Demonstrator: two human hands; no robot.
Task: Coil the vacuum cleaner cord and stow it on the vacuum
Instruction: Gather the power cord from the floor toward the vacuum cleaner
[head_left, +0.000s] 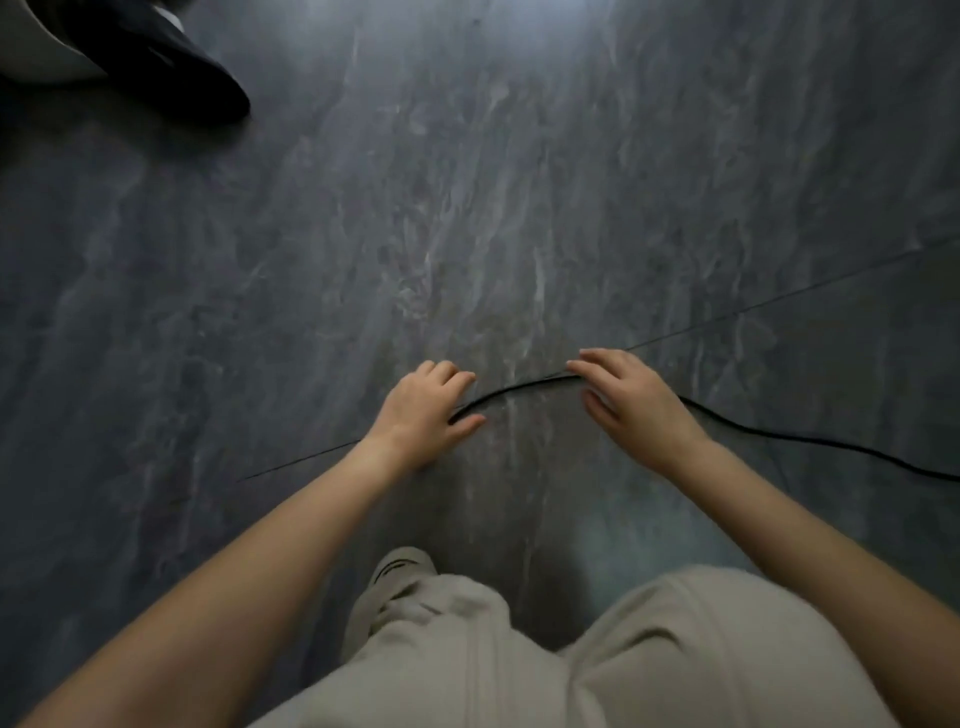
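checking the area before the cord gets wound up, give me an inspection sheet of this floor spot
surface: dark grey marbled floor, one thin seam crossing it
job's things: black cord arcs between both hands, then trails to the right edge; vacuum not in view
clutter: nothing seen
grippers: left hand curls round the cord; right hand lies over it, fingers nearly straight
cables: only that cord, no coils yet
surroundings: dark shape top left, unclear what; person's pale trousers and shoe below
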